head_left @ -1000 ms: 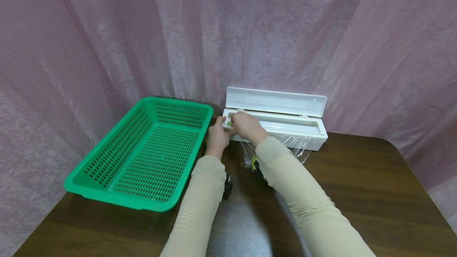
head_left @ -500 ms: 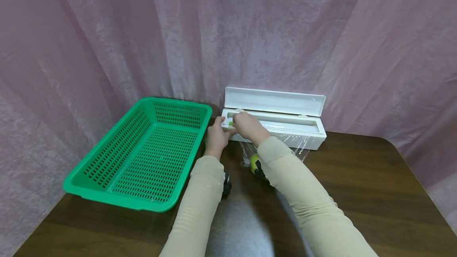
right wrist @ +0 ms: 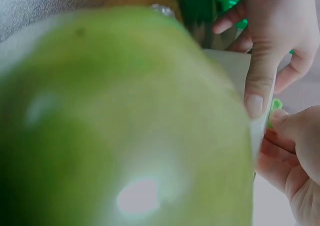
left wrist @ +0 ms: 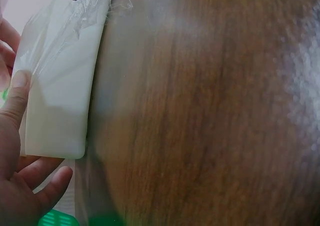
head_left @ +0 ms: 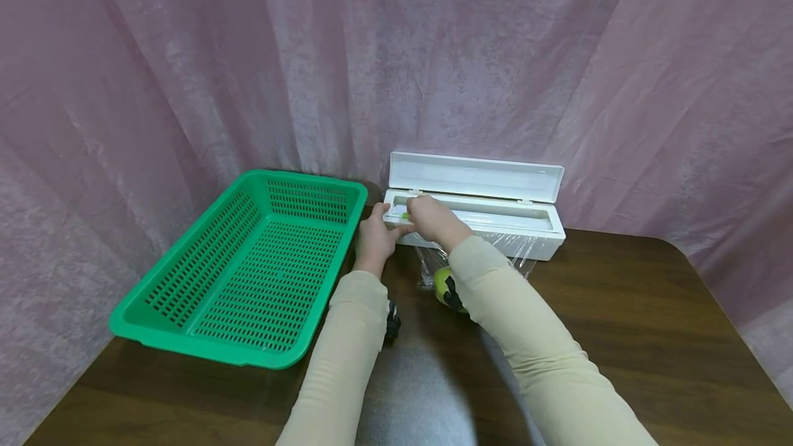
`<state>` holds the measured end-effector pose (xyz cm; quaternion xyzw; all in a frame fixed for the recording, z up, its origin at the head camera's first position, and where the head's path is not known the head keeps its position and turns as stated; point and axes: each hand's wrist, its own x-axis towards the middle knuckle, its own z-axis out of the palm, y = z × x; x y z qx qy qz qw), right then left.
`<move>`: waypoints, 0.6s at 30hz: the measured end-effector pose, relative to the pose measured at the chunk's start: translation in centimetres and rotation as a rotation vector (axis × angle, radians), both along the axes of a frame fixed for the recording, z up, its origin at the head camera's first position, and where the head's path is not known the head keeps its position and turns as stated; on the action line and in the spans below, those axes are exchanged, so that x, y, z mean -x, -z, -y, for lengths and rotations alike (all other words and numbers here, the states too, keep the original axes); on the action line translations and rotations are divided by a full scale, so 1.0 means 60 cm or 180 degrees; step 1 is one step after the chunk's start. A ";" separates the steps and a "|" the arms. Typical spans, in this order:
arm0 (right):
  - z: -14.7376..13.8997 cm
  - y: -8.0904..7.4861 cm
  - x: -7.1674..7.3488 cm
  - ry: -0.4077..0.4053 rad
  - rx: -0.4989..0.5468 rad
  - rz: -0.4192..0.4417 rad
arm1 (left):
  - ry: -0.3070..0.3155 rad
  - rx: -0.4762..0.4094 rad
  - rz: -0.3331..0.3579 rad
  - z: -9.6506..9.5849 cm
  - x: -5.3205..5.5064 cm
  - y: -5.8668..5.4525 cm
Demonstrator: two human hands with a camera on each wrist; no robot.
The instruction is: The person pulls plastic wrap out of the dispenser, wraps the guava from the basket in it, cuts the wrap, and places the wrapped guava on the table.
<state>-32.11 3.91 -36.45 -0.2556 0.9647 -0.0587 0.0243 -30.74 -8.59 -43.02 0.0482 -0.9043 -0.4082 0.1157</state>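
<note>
A long white cling film dispenser [head_left: 539, 248] stands with its lid raised at the back of the table. My left hand [head_left: 374, 239] grips its left end, thumb on the front edge and fingers around the end. My right hand [head_left: 434, 219] pinches a small green slide cutter [head_left: 405, 215] at the dispenser's front edge, close to the left thumb. Clear cling film [head_left: 523, 253] hangs over the front down to the table. Below my right wrist is a round green fruit [head_left: 441, 284], partly hidden by the sleeve; the same fruit [right wrist: 125, 116] fills much of the right wrist view.
A large green plastic basket [head_left: 281, 358] with perforated walls stands left of the dispenser, beside my left forearm. The brown wooden table [head_left: 644, 315] extends to the right. A pink curtain [head_left: 483, 54] hangs close behind the dispenser.
My right hand has slid slightly right along the dispenser's front edge with the green slide cutter. My left hand keeps its grip on the dispenser's end. More of the green fruit shows beside the sleeve.
</note>
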 end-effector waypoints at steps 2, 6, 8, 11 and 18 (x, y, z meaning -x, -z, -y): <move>-0.004 -0.003 0.000 0.0018 0.0005 0.0033 | 0.0009 -0.0014 0.0026 0.001 -0.001 -0.002; -0.011 -0.007 0.000 0.0030 0.0044 0.0057 | 0.0045 0.0076 0.0017 0.003 -0.001 -0.008; -0.014 -0.007 -0.001 0.0023 0.0060 0.0020 | 0.0116 0.0269 -0.0035 0.002 -0.002 -0.013; -0.018 -0.004 -0.001 0.0052 0.0056 -0.0044 | 0.0262 0.0676 -0.0118 0.000 -0.001 -0.022; -0.021 -0.003 -0.004 0.0104 0.0019 -0.0120 | 0.0539 0.1456 -0.0371 -0.002 -0.002 -0.025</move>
